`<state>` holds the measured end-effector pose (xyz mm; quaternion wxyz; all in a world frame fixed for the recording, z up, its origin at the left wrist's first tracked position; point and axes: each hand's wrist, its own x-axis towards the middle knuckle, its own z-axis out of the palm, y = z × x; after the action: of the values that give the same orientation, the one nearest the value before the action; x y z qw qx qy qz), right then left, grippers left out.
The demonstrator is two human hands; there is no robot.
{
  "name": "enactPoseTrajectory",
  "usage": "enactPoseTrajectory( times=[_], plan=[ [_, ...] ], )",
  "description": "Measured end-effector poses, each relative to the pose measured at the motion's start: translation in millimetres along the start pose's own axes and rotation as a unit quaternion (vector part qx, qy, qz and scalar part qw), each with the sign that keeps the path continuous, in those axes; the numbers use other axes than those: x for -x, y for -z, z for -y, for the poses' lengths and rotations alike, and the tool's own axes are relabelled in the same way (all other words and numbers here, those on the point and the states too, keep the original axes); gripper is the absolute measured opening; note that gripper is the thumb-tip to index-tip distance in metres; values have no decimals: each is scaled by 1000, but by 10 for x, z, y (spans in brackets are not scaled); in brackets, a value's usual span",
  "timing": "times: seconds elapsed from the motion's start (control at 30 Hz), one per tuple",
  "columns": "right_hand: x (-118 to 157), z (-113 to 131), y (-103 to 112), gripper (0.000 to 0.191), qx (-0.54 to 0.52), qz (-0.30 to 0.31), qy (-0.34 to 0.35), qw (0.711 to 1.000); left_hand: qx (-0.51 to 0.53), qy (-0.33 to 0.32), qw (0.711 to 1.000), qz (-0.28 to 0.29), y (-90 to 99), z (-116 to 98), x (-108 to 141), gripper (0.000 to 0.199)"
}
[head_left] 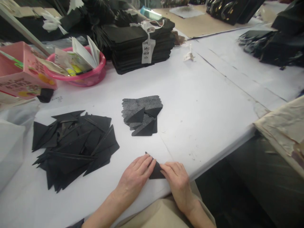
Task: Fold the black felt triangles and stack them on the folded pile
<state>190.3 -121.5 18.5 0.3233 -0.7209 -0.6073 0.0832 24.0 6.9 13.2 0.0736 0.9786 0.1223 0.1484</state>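
A small black triangular fabric piece (156, 171) lies at the table's front edge, under both my hands. My left hand (136, 175) presses its fingers together along the piece's left edge. From the other side, my right hand (178, 180) pinches the right edge with thumb and fingertips. Just beyond the hands sit grey-black pieces with jagged edges (140, 104), fanned in an overlapping row, with several folded black triangles on top. To the left spreads a loose heap of black triangular pieces (76, 148).
Behind the heap stand a pink basket (99, 71) with papers and markers and a pink box (14, 80). A tied stack of black panels (133, 47) carries a handwritten tag (148, 52). More black goods (280, 47) lie at far right. The white tabletop (209, 104) ends beside a dark gap.
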Motion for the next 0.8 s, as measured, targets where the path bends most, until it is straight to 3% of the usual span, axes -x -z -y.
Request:
enactPoseTrajectory(
  times=[0.23, 0.6, 0.8],
  plan=[
    [52, 5, 91, 20, -2, 19, -15, 1000, -5, 5, 1000, 0, -29, -37, 40, 35],
    [149, 24, 28, 25, 60, -23, 6, 998, 9, -15, 1000, -3, -46, -112, -40, 31],
    [170, -16, 76, 28, 44, 1, 21, 999, -11, 9, 1000, -5, -32, -212, -50, 32]
  ],
)
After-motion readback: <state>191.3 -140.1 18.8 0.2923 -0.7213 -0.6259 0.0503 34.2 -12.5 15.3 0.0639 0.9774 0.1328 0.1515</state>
